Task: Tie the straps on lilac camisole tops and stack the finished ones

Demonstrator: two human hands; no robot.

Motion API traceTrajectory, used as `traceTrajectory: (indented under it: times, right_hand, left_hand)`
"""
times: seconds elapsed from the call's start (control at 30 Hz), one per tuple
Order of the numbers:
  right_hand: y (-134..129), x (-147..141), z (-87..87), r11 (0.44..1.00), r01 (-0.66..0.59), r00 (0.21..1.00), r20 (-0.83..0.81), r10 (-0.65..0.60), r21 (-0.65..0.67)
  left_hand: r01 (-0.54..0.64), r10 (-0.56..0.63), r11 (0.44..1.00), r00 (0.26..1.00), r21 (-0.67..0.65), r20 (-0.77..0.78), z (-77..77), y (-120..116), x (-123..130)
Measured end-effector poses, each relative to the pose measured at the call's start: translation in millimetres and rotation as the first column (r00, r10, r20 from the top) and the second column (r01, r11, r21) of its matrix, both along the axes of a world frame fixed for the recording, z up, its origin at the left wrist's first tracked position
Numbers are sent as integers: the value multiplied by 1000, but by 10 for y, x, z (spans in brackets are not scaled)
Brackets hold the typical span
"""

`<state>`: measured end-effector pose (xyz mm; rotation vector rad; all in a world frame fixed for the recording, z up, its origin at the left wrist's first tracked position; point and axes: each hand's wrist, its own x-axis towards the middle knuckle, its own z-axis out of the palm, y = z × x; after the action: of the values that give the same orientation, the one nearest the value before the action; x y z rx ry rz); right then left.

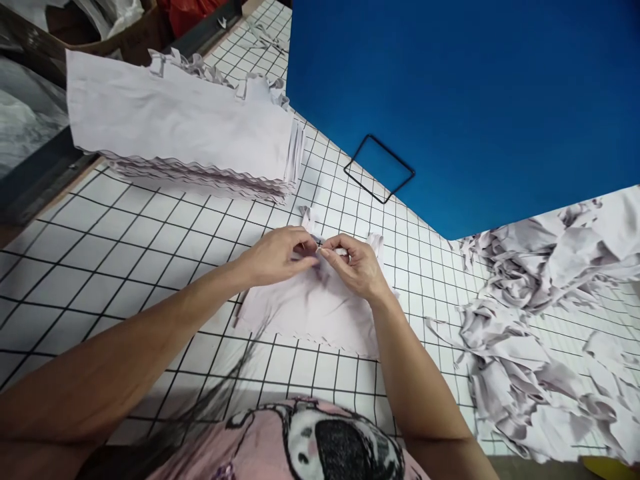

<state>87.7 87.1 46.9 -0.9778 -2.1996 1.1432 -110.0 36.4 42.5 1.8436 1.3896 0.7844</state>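
Note:
A pale pink fabric piece (310,310) lies on the gridded table right below my hands, with narrow strap-like ends sticking up at its far edge. My left hand (283,257) is at its upper left part, thumb and fingers curled toward each other near the cloth's edge. Close beside it, my right hand (355,263) pinches a small bit of the pale fabric between thumb and forefinger. The fingertips of both hands almost meet. What lies between my left fingertips is too small to make out.
A thick stack of pale fabric pieces (185,127) sits at the upper left. Crumpled fabric scraps (525,380) spread over the right side. A large blue board (460,100) covers the back, near a black wire frame (379,168). Bags and a box stand beyond the left edge.

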Motion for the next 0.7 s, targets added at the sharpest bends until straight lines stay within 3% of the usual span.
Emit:
traceTrajectory:
  times: [0.1,0.17,0.57,0.7]
  right_hand:
    - [19,55,16,995,-92,994,48,94,-33]
    - [27,71,12,991,-131,989,62,132,-25]
    - [11,30,-85,975,-208,973,122,198,81]
    - [3,39,-97,971,-223,969,134,210,89]
  left_hand:
    - [90,-83,996,962,17,-261,-16,-21,10]
    - [95,-89,995,948,4,-306,-25,-33,33]
    - [15,7,994,979,104,-203,-131,-25,105]
    - [10,6,997,978,77,-209,-155,-19,120]
